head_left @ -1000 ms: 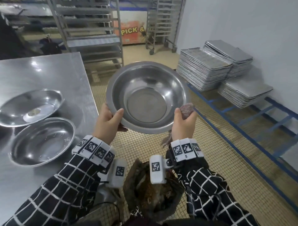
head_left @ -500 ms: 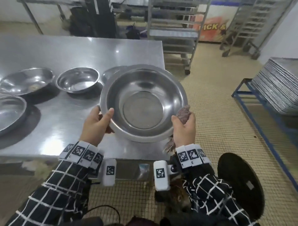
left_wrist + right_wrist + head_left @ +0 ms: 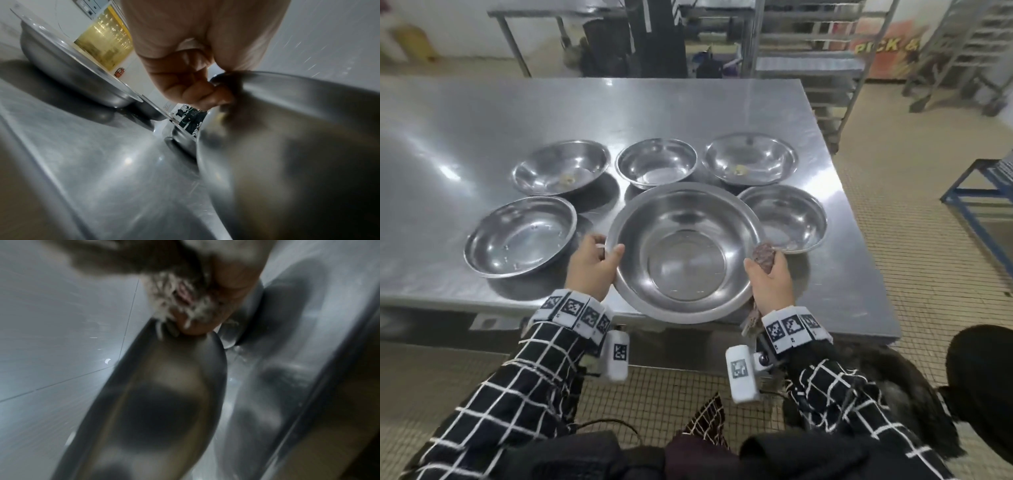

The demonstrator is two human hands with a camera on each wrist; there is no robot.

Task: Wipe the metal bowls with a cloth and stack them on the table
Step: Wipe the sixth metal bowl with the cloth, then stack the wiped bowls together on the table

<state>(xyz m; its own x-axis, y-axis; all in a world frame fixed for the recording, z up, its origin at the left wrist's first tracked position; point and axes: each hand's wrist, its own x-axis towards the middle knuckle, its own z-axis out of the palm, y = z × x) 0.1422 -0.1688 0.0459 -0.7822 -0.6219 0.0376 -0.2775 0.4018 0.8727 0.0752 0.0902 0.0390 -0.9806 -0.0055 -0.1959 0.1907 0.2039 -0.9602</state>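
I hold a large metal bowl [image 3: 685,253] over the near edge of the steel table [image 3: 482,123]. My left hand [image 3: 594,265] grips its left rim, thumb inside the rim; the left wrist view shows curled fingers [image 3: 197,91] under the bowl's wall [image 3: 287,146]. My right hand [image 3: 768,277] grips the right rim together with a brownish cloth [image 3: 764,255], which hangs frayed [image 3: 180,305] against the bowl [image 3: 164,402] in the right wrist view. Several smaller metal bowls stand on the table, one to the left [image 3: 520,236], one to the right [image 3: 786,217], three behind [image 3: 656,162].
Two back bowls [image 3: 561,168] [image 3: 751,159] hold small yellowish bits. Wheeled metal racks [image 3: 804,68] stand beyond the table. A blue frame [image 3: 979,185] is at the right on the tiled floor. A dark round object [image 3: 979,370] sits at my lower right.
I have turned left from the tray stacks to face the table. The bowl, held in both hands throughout, has come from over the floor to over the table's near edge.
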